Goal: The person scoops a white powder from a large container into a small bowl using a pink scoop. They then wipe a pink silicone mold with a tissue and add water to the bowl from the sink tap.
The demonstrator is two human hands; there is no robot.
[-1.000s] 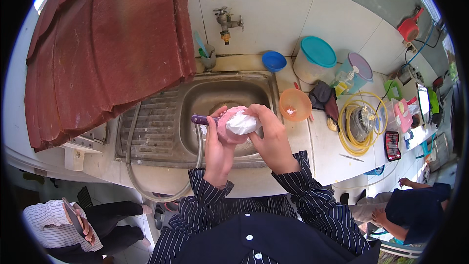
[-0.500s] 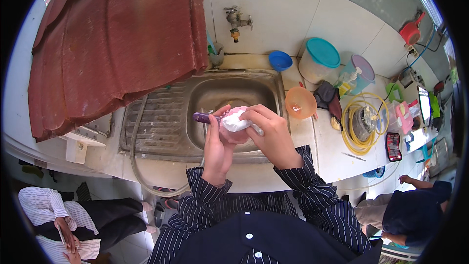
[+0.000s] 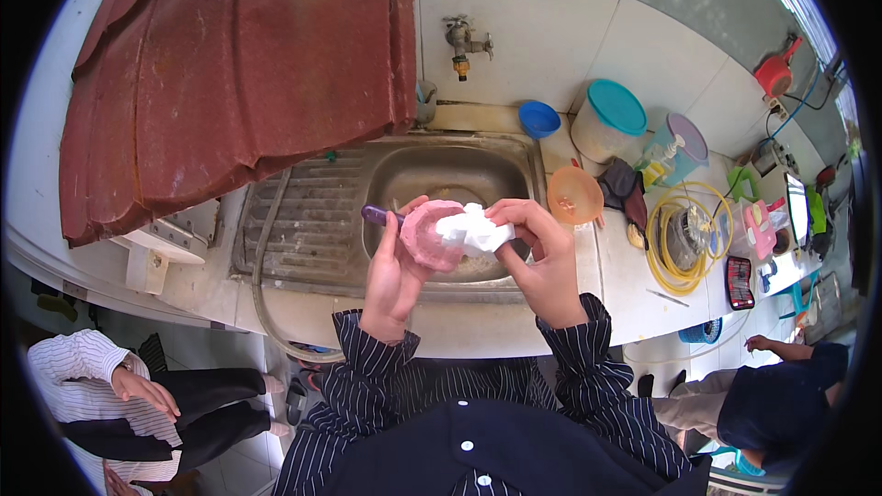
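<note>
In my left hand (image 3: 393, 283) is a dental impression tray (image 3: 377, 215) with a short purple handle, filled with a pink, U-shaped mass (image 3: 421, 237). The fingers and thumb close round it from below and from the left. My right hand (image 3: 548, 262) pinches a crumpled white tissue (image 3: 480, 231). One end of this tissue lies against the inner right side of the pink mass. Both hands are over the front of a steel sink (image 3: 386, 170), above the basin.
A dark red roof-like sheet (image 3: 239, 64) juts over the left side. Behind the sink is a wall tap (image 3: 461, 46). Rightward stand a blue bowl (image 3: 539, 119), an orange bowl (image 3: 576, 197), lidded tubs and a coiled yellow hose (image 3: 657, 243). Two people are below, left and right.
My right hand has drawn rightward with the tissue, uncovering more of the pink mass. The tissue looks more bunched. The whole view has shifted slightly.
</note>
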